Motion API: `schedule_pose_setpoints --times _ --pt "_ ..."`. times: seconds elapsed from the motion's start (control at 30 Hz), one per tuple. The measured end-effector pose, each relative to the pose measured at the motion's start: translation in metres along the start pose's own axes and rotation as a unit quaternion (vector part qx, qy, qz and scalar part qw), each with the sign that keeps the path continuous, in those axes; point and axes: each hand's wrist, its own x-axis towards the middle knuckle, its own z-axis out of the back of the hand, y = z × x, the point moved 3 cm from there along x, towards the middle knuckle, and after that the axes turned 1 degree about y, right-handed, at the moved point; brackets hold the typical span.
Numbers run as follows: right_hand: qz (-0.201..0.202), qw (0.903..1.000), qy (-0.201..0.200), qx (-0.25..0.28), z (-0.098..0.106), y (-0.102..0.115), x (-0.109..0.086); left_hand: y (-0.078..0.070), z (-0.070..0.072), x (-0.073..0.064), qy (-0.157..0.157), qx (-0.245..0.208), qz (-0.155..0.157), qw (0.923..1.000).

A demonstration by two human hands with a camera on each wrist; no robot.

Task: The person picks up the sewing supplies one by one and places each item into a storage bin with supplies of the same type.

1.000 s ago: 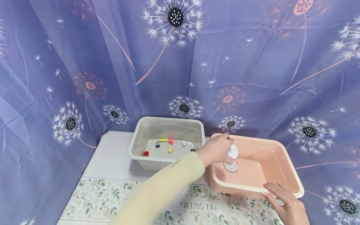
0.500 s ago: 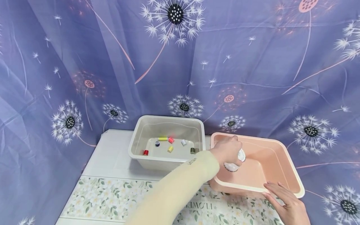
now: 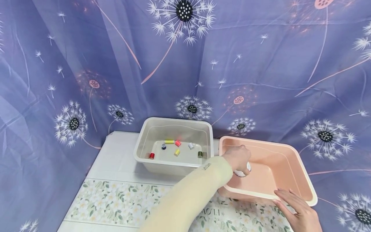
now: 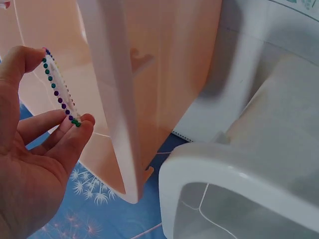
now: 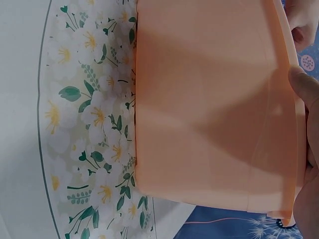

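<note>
My left hand [image 3: 238, 158] is down inside the left end of the peach plastic bin [image 3: 285, 196]. Its thumb and fingertips pinch a round pin wheel [image 4: 61, 89] by the edge; green, blue and purple pinheads line the rim in the left wrist view. From the head camera the hand covers most of this wheel. At the front right corner, my right hand [image 3: 299, 211] grips the bin's rim, thumb [image 5: 305, 82] on the outer wall and fingers over the edge.
A grey plastic bin [image 3: 174, 163] stands to the left, with several thread spools inside, among them a red spool [image 3: 152, 156] and an olive spool [image 3: 200, 154]. A floral cloth [image 3: 116, 201] covers the table front. A blue dandelion curtain [image 3: 162, 64] hangs behind.
My left hand has moved right and lower into the peach bin with the wheel, its sleeve uncovering the olive spool. The right hand has kept its hold on the rim.
</note>
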Motion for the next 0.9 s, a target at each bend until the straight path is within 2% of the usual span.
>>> schedule_pose_setpoints --times 0.2,0.4,0.57,0.9 --pt "0.016 0.9998 -0.01 0.001 0.0 0.001 -0.001 -0.003 -0.004 0.003 0.013 0.004 0.006 0.9999" --pt "0.014 0.9998 -0.011 0.002 -0.001 -0.002 0.0 -0.007 -0.009 0.008 0.031 -0.002 0.019 0.9993" --pt "0.033 0.999 -0.03 0.007 -0.002 -0.002 -0.001 -0.01 -0.013 0.011 0.04 0.0 0.024 0.9989" --pt "-0.003 1.0 -0.006 -0.003 0.001 0.001 -0.001 -0.015 -0.016 0.013 0.035 0.001 0.021 0.9992"
